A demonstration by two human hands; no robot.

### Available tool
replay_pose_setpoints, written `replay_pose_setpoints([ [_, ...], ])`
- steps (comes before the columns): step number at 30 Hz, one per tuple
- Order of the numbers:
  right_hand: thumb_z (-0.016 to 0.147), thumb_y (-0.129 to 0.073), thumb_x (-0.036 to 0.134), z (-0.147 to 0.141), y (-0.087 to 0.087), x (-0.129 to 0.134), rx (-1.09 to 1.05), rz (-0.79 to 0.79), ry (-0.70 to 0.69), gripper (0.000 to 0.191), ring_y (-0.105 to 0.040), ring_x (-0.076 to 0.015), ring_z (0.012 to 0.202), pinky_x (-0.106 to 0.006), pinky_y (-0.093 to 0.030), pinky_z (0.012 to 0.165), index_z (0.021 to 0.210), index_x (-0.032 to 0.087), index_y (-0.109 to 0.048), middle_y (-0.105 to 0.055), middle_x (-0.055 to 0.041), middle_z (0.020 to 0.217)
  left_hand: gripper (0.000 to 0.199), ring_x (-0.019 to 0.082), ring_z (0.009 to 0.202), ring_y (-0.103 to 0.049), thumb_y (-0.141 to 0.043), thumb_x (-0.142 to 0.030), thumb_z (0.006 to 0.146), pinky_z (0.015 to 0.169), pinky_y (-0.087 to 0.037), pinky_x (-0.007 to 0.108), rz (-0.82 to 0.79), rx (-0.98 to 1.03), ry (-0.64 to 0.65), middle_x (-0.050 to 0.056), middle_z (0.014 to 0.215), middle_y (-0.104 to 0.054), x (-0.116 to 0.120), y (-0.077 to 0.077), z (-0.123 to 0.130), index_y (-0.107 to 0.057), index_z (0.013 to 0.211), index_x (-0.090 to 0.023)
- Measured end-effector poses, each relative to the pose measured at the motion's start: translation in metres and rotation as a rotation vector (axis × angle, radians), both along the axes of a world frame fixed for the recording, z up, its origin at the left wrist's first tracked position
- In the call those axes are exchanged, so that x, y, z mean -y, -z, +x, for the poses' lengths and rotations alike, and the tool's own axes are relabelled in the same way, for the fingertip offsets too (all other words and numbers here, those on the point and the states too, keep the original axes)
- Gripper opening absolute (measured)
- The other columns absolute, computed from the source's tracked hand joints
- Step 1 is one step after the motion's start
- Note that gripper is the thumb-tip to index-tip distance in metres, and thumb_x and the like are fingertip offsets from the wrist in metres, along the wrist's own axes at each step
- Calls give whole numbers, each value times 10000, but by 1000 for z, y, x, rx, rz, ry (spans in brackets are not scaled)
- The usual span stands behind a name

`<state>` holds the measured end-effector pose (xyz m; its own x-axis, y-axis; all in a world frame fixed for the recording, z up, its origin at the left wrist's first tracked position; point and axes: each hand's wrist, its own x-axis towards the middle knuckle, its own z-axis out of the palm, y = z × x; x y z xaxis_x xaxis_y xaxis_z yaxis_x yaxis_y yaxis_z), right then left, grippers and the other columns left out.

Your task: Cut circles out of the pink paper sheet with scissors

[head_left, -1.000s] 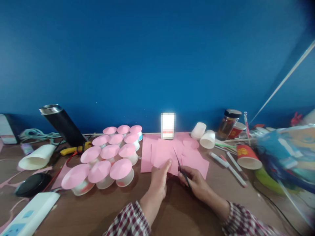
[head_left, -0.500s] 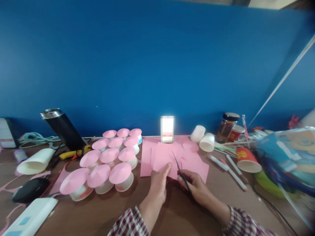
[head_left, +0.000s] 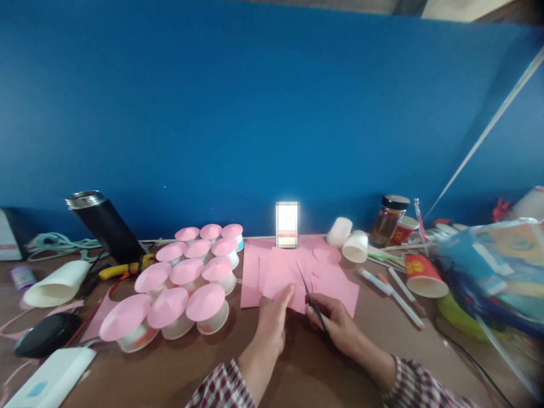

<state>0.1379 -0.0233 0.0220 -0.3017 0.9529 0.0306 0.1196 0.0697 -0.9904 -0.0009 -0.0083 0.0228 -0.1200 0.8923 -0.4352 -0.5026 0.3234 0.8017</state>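
Note:
My left hand point(head_left: 273, 323) pinches the near edge of a pink paper sheet point(head_left: 283, 275), thumb on top and fingers underneath. My right hand point(head_left: 334, 320) is closed round dark scissors point(head_left: 317, 310), whose blades point up and left over the sheet's right part. Other pink sheets point(head_left: 250, 272) lie flat beyond and beside it. A round pink piece point(head_left: 327, 254) rests on them at the right. To the left of my hands stand several paper cups point(head_left: 215, 318) topped with pink paper cones point(head_left: 205, 302).
A black flask point(head_left: 106, 226), yellow-handled tool point(head_left: 123, 271) and white power strip point(head_left: 55, 377) are at the left. White cups point(head_left: 356, 246), markers point(head_left: 403, 306), a jar point(head_left: 389, 221), a red cup point(head_left: 424, 276) and a plastic bag point(head_left: 501, 272) are at the right.
The whole view has shifted slightly. My hands keep nearly the same pose, with the sheet and scissors still held.

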Motion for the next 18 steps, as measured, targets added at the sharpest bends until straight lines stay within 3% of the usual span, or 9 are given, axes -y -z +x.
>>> replay_pose_setpoints([
  [5, 815, -627, 363, -1, -3, 0, -2, -8, 7, 243, -377, -87, 516, -195, -279, 467, 734, 150, -544, -446, 51, 561, 414, 213, 568, -639, -796, -360, 594, 509, -520, 317, -71, -2, -22, 47, 600, -632, -1, 0, 0, -590, 868, -128],
  [18, 829, -610, 393, 0, 0, 1, -16, -26, -6, 256, -370, -90, 529, -192, -275, 464, 766, 153, -547, -443, 46, 580, 422, 209, 548, -636, -799, -385, 583, 495, -510, 312, -38, 23, 14, 57, 603, -637, -1, 0, 1, -600, 846, -122],
])
